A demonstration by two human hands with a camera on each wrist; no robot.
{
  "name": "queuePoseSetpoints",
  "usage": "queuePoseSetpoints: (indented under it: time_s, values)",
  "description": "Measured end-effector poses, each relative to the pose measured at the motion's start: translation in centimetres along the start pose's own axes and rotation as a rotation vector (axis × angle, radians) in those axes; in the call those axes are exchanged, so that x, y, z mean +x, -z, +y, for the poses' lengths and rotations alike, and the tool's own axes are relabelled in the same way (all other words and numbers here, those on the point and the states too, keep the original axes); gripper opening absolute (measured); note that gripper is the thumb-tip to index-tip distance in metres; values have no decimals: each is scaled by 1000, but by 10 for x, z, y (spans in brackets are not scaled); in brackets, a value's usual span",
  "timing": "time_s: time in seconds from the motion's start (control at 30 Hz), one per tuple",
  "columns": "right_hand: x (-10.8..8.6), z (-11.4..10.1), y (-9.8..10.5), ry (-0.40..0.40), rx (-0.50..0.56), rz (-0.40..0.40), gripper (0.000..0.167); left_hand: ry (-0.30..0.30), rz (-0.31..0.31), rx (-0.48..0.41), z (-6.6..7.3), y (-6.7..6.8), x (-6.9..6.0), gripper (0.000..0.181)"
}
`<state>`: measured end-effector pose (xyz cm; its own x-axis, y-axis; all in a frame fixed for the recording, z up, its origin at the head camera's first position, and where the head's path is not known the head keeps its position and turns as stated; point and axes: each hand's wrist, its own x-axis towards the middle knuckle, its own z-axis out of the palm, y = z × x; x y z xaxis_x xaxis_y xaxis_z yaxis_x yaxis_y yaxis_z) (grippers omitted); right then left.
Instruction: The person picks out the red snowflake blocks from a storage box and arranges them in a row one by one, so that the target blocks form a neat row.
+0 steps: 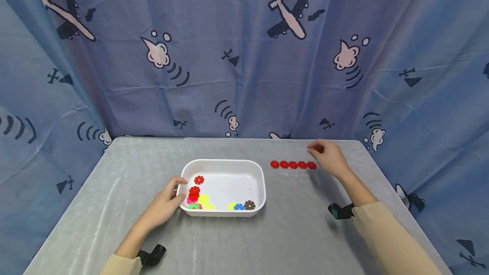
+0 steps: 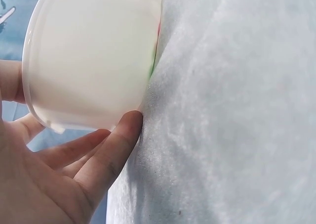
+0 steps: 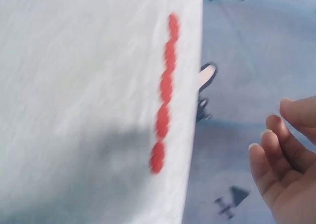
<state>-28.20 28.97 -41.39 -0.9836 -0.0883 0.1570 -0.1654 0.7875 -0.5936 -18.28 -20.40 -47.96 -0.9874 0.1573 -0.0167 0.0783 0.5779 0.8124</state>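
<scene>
My left hand point(image 1: 167, 200) holds the left end of a white plastic tray point(image 1: 229, 163). One finger lies over the rim; the thumb point(image 2: 129, 127) is against the outer wall near the table. Notched plastic discs lie in the tray: red discs point(image 1: 199, 180), yellow discs point(image 1: 204, 199), a green disc point(image 1: 193, 206), a blue disc point(image 1: 239, 207) and a brown disc point(image 1: 250, 205), with pink partly hidden. Over the right end of a row of several red discs point(image 1: 293, 165), my right hand point(image 1: 327, 156) hovers with loosely bent fingers. Nothing shows between its thumb and fingertips point(image 3: 270, 140).
A grey cloth covers the table point(image 1: 298, 232). Behind it hangs a blue curtain point(image 1: 244, 54) printed with planes and clouds. A dark wrist device point(image 1: 152, 256) sits on the left wrist, another dark wrist device point(image 1: 341, 211) on the right.
</scene>
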Motion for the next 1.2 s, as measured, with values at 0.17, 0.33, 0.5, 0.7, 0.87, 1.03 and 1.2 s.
queuePoseSetpoints:
  time_s: [0.17,0.33,0.5,0.7,0.87,1.03,1.2]
  values:
    - [-4,-29,1,42,95,1,22,6,0,-4,-1,0,1,31]
    - [-7,-59,-4,73,204,-16,20,10,0,-10,-1,1,1,31]
    - [-9,-84,-13,117,264,-31,19,2,0,-16,-1,2,1,31]
    - [-14,-108,-24,148,348,-26,19,3,-6,-12,0,1,1,32]
    - [-17,-125,-42,177,371,-25,19,13,-4,-8,0,-1,1,31]
    - [-18,-142,-65,210,381,-38,16,10,0,-2,0,-2,1,31]
    - [-21,-158,-87,222,406,-83,15,16,-2,-9,0,-2,2,31]
